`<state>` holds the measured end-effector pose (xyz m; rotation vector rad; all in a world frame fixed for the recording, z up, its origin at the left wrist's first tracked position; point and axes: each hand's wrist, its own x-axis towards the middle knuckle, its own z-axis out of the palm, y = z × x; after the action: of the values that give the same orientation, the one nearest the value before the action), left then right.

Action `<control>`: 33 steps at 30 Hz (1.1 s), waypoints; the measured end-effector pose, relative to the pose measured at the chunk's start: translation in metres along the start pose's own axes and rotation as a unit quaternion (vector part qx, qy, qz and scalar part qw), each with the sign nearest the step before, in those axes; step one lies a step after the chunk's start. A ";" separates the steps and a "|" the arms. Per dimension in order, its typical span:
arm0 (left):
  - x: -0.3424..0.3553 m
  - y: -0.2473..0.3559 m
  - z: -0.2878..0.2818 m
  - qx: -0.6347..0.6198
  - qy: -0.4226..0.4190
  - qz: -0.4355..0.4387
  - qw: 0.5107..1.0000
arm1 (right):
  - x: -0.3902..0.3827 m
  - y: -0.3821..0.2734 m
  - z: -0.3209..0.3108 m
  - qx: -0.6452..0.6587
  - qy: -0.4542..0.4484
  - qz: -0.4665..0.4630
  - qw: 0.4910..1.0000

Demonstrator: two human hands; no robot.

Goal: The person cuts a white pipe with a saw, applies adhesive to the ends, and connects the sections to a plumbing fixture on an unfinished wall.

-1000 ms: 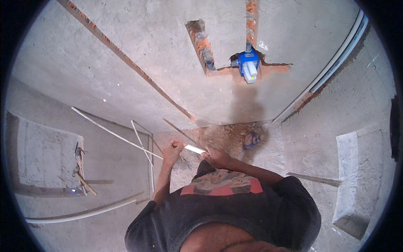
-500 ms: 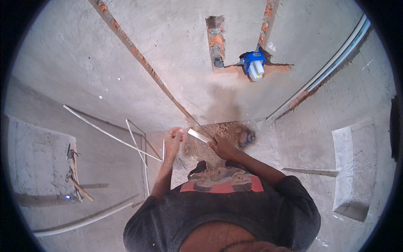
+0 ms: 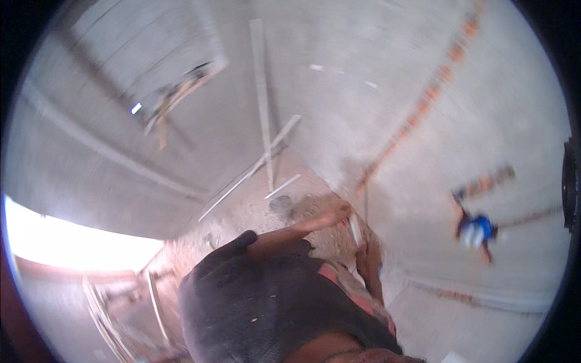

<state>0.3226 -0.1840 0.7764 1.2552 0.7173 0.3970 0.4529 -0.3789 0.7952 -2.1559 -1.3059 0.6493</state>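
Head view, heavily motion-blurred: a short white pipe piece (image 3: 354, 230) sits between the person's two hands, above a patch of rubble by the wall's foot. The left hand (image 3: 339, 213) meets its upper end and the right hand (image 3: 366, 257) its lower; whether either hand's fingers are clamped cannot be told. One blue box (image 3: 475, 230) sits in the chased wall. Several white pipes (image 3: 261, 103) lean beyond.

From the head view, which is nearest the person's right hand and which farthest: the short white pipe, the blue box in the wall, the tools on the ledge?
From the right hand:
1. Short white pipe, right at the hand.
2. Blue box, in the wall to the right.
3. Tools, far upper left on the ledge, blurred.
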 end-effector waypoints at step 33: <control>-0.374 -0.362 0.218 -0.055 0.309 -0.496 0.810 | 0.062 0.039 -0.016 0.009 -0.451 -0.132 0.883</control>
<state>0.1621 -0.6813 0.5630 0.4700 1.7593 -0.0526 0.5144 -0.3411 0.7731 -1.6086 -1.9736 1.6438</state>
